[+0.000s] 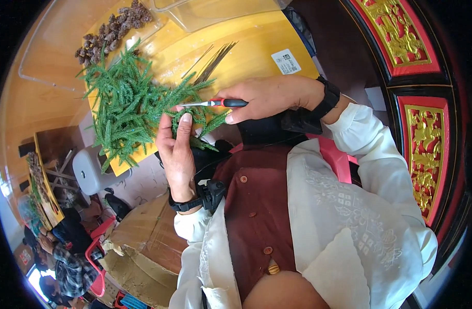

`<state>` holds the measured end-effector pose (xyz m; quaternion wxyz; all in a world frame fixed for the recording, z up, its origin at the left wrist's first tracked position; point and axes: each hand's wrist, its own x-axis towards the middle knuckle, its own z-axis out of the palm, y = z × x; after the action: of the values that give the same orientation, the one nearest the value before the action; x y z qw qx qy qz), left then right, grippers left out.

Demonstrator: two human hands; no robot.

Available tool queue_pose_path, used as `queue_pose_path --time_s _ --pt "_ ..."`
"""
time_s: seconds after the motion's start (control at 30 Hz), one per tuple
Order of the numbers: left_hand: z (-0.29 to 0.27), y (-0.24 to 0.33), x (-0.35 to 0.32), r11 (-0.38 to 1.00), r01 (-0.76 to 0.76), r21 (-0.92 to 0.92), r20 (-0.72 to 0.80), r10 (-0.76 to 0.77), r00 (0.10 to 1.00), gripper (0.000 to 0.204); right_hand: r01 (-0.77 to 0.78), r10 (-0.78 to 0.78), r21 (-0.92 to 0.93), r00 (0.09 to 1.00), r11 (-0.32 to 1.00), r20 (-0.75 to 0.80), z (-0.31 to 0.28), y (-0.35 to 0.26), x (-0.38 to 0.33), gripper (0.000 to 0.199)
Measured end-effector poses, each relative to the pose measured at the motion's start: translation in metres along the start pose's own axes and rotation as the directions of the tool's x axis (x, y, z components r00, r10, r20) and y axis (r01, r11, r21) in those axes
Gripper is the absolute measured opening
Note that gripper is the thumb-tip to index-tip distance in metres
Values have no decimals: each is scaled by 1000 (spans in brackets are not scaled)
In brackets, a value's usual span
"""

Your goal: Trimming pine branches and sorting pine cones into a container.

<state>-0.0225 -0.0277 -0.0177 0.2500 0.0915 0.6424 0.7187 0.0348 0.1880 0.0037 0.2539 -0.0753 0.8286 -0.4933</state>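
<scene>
My left hand (176, 150) pinches a small green fir-like sprig (201, 119) between thumb and fingers, just in front of my chest. My right hand (269, 97) grips a pair of pliers with red-and-black handles (215, 103), whose metal jaws point left at the sprig's stem above my left thumb. Both wrists wear black bands. A heap of the same green sprigs (125, 105) lies on the yellow table (246, 51), touching the sprig in my hand.
Brown pine cones (109, 32) sit at the table's far left, a bundle of thin dark wires (212, 62) beside the sprigs, clear plastic trays (210, 13) at the far edge. Cardboard boxes (143, 242) lie on the floor; other people sit at lower left. A red-and-gold carved panel (421, 144) stands right.
</scene>
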Motion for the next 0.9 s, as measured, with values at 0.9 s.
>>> queue_pose_path --time_s 0.9 --pt "-7 1 2 997 46 -67 -24 -47 999 25 -169 40 -313 925 935 -379 26 -30 -5 28"
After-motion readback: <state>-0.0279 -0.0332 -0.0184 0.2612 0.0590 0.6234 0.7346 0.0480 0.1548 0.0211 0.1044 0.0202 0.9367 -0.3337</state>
